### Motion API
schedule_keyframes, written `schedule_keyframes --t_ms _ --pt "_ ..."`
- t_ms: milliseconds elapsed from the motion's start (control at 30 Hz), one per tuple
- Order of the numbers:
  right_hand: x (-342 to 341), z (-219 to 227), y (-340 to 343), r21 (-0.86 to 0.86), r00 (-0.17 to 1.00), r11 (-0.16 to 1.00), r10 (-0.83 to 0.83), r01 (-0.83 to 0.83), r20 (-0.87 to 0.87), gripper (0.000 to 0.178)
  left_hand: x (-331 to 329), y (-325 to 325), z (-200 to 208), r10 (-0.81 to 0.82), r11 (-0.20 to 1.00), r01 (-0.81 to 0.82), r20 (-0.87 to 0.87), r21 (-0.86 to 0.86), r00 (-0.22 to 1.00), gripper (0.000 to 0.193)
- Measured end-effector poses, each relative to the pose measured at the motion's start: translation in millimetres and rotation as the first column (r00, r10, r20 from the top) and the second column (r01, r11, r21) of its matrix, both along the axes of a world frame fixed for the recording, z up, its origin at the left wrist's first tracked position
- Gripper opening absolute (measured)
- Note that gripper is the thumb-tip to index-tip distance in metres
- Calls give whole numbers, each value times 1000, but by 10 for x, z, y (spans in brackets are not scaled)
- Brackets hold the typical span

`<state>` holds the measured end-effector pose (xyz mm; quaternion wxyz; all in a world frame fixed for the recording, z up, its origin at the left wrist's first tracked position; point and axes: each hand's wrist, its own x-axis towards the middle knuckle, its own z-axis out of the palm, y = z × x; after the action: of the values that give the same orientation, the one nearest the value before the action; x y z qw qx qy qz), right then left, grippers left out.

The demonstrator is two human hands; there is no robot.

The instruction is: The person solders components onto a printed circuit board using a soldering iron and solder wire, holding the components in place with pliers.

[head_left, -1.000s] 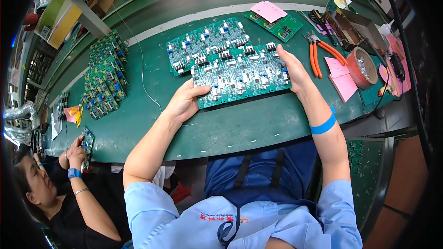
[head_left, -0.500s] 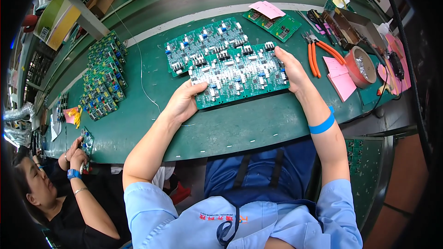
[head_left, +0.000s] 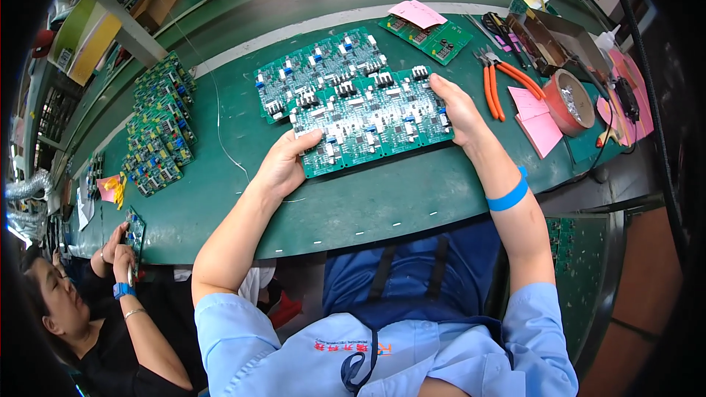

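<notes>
Between my two hands I hold a green circuit board panel (head_left: 375, 121), packed with white, black and blue parts and tilted above the bench. My left hand (head_left: 287, 160) grips its left end, thumb on top and fingers out of sight beneath. On the right end, my right hand (head_left: 457, 111) is closed round the edge, thumb near the top corner. Just behind it, a second circuit board panel (head_left: 320, 66) of the same kind lies on the green bench, partly covered by the held one.
Stacked circuit boards (head_left: 158, 128) stand at the left. To the right are orange-handled pliers (head_left: 494, 88), pink paper slips (head_left: 540, 128), a solder-filled round tub (head_left: 570, 103) and an open box (head_left: 562, 40). A co-worker's hands (head_left: 118, 250) hold a small board at lower left.
The whole scene has shifted slightly left in view. Both my hands keep their hold on the panel, which stays in nearly the same place over the bench.
</notes>
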<state>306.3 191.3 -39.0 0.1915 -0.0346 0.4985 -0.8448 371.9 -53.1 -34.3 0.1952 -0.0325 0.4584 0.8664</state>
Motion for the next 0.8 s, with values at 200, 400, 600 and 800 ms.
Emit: schedule_keyframes --t_ms 200,400,600,800 --pt "-28 -44 -15 -25 1000 1000 5 -6 -21 26 2 -13 -24 26 998 -26 6 -58 1000 29" --pt "-23 -39 3 8 1000 1000 -11 11 -25 25 -6 5 -32 49 994 -48 3 -102 999 29" --pt "-7 1 -4 43 1000 999 19 -18 -17 27 -14 5 -36 42 995 -41 12 -92 999 28" --pt "-27 -37 -10 72 1000 997 -9 10 -15 29 -15 2 -46 26 996 -25 7 -86 1000 29"
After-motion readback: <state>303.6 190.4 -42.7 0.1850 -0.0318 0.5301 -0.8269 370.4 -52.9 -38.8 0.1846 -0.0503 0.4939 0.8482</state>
